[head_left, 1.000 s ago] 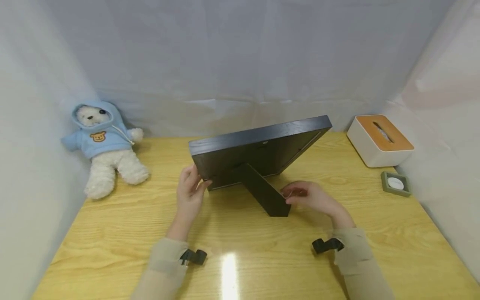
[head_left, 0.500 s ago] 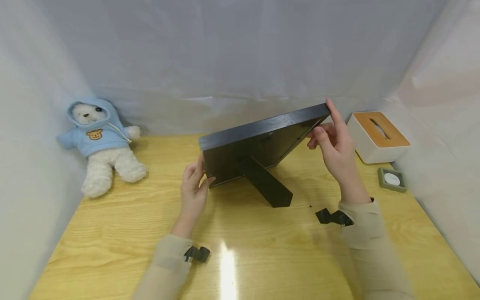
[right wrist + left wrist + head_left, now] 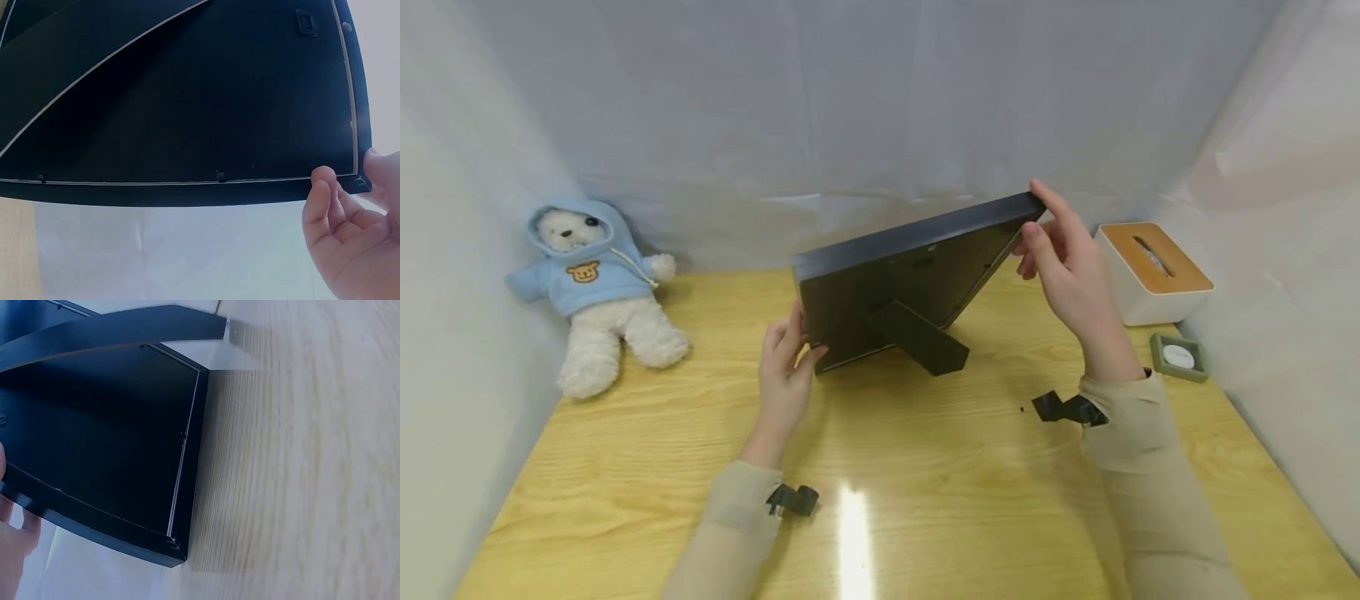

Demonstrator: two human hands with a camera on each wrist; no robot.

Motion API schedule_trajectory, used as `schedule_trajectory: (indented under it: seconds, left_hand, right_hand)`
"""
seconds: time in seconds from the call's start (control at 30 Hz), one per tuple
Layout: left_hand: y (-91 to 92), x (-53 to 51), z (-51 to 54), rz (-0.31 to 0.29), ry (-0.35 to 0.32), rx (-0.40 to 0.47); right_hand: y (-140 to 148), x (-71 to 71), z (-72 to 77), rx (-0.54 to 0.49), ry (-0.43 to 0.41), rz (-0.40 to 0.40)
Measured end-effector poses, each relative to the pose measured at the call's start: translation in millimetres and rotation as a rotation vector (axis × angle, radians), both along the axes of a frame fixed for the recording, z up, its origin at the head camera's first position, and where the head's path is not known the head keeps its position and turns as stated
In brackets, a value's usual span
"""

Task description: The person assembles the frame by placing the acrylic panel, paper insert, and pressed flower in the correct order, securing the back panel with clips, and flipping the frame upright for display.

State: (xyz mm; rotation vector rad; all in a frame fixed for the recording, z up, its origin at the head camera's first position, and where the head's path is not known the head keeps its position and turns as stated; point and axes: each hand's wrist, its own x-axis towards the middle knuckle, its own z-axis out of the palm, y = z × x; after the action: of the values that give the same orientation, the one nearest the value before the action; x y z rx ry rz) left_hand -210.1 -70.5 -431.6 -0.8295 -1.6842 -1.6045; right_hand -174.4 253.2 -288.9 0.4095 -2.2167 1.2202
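A black picture frame point(image 3: 865, 292) leans on its lower edge at the middle of the table, its back toward me and its top tilted toward me. From the back panel slants a flat black stand leg point(image 3: 925, 340); whether its foot touches the table I cannot tell. My left hand point(image 3: 784, 383) grips the frame's left side, thumb on the back. My right hand point(image 3: 1075, 287) holds the upper right corner, thumb behind and a finger over the top edge. In the right wrist view, small tabs line the back panel point(image 3: 187, 119). The front of the frame is hidden.
At the left back, a white plush bear point(image 3: 598, 292) in a blue hoodie leans by the wall. To the right stand a white tissue box point(image 3: 1142, 300) with an orange-brown lid and a small green square dish point(image 3: 1197, 371) holding a white disc. A tiny dark speck lies on the table.
My right hand has left the stand leg and gone up to the frame's upper right corner. The frame has tipped more upright, and the leg's foot has moved away from me.
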Motion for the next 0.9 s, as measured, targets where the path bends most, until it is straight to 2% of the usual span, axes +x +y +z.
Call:
schedule_trajectory:
  seconds: [0.17, 0.3, 0.4, 0.53, 0.6, 0.73, 0.9]
  left_hand:
    - [-1.6, 0.0, -1.1, 0.001, -0.002, -0.029]
    - [-3.1, 0.6, -1.0, 0.024, 0.070, -0.091]
    - [-3.5, 1.4, -0.3, 0.017, 0.119, -0.128]
    - [-2.8, 3.5, -0.1, 0.030, 0.141, -0.159]
    - [-1.9, 5.0, 0.2, 0.040, 0.144, -0.170]
    - [0.8, 9.4, 0.5, 0.017, 0.143, -0.183]
    - [6.0, 16.3, 1.5, 0.011, 0.177, -0.202]
  right_hand:
    - [0, -4.2, 3.3, -0.029, -0.017, 0.022]
    - [3, -4.9, 1.8, -0.066, -0.022, 0.040]
    - [5, -4.8, 0.2, -0.102, -0.033, 0.057]
    - [8, -4.1, 0.8, -0.101, -0.058, 0.062]
    - [8, -3.6, 2.8, -0.081, -0.088, 0.062]
    - [4, -2.9, 10.5, -0.030, -0.200, 0.062]
    - [-5, -3.9, 19.9, 0.058, -0.316, -0.003]
